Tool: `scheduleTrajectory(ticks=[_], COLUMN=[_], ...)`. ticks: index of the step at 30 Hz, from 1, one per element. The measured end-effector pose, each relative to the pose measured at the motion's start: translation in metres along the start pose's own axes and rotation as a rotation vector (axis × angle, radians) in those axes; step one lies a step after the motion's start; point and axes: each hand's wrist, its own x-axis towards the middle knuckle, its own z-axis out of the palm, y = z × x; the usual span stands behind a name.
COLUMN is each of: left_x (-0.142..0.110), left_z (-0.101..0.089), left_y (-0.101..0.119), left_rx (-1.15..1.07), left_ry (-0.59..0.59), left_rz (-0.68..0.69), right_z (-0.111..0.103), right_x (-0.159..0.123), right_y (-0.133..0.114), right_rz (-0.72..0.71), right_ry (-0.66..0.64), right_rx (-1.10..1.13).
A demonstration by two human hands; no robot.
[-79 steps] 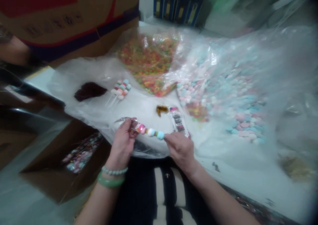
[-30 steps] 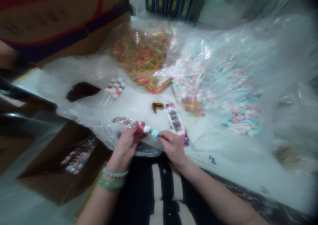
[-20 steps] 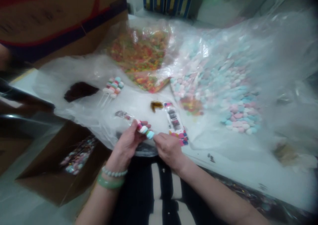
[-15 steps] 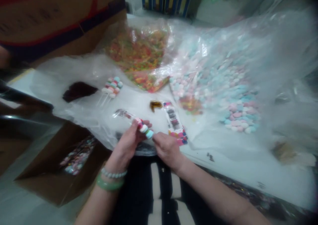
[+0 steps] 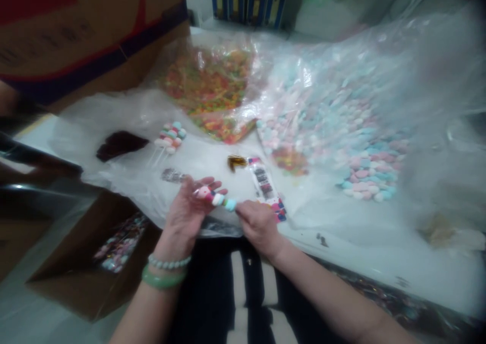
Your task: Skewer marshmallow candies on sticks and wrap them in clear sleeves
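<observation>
A marshmallow skewer (image 5: 229, 205) with white, green and pale blue pieces lies between my hands, its upper part at the mouth of a small printed clear bag (image 5: 205, 194). My left hand (image 5: 190, 207) is palm up with the fingers stretched out. The bag lies across it under the thumb, and its clear end sticks out to the left. My right hand (image 5: 260, 227) is closed at the pale blue end of the skewer; the stick is hidden in the fingers. Left of centre lie several other marshmallow skewers (image 5: 170, 137). Flat printed bags (image 5: 265, 184) and gold twist ties (image 5: 236, 161) lie beyond my right hand.
Large clear bags hold orange-green candies (image 5: 212, 90) and pastel marshmallows (image 5: 368, 174). A big carton (image 5: 94, 35) stands at the back left. Below the table on the left, an open box (image 5: 76, 283) holds packed candy. A dark red item (image 5: 121, 145) lies on the plastic sheet.
My left hand has opened its fingers and shifted slightly left with the bag. More of the printed bag and the skewer shows between the hands. My right hand keeps its grip.
</observation>
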Motion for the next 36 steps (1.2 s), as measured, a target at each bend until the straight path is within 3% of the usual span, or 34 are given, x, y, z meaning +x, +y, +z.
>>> scheduleTrajectory(ticks=[3, 6, 10, 15, 20, 22, 24, 28, 30, 33, 36], left_x=[0.006, 0.011, 0.013, 0.011, 0.011, 0.010, 0.010, 0.011, 0.011, 0.009, 0.007], left_z=[0.004, 0.004, 0.000, -0.004, -0.003, -0.002, -0.001, 0.002, 0.003, 0.006, 0.008], left_y=[-0.003, -0.009, -0.015, -0.021, -0.027, -0.028, -0.029, -0.029, -0.030, -0.033, -0.034], left_rx=[0.036, 0.030, 0.009, 0.056, 0.038, 0.055, 0.076, 0.076, 0.086, 0.095, 0.051], left_ry=[0.131, 0.206, 0.189, 0.118, 0.090, 0.094, 0.114, 0.160, 0.174, 0.183, 0.167], left_rz=[-0.024, 0.002, 0.092, 0.072, 0.013, -0.012, -0.029, -0.047, -0.032, -0.001, -0.006], right_z=[-0.003, -0.004, 0.000, 0.001, -0.004, -0.004, -0.004, -0.002, 0.000, 0.004, 0.004], right_x=[0.000, -0.001, -0.003, 0.002, 0.013, 0.014, 0.011, 0.002, -0.003, -0.006, -0.002], right_y=[-0.002, -0.003, 0.001, 0.001, -0.004, -0.004, -0.003, -0.004, -0.006, -0.008, -0.007], right_rz=[-0.200, -0.207, -0.017, 0.270, 0.681, 0.750, 0.657, 0.193, 0.058, 0.041, 0.236], right_ry=[0.042, 0.051, 0.025, -0.018, -0.183, -0.261, -0.280, -0.247, -0.254, -0.195, -0.079], right_rx=[-0.210, -0.222, -0.058, 0.325, 0.667, 0.714, 0.623, 0.128, -0.049, -0.021, 0.230])
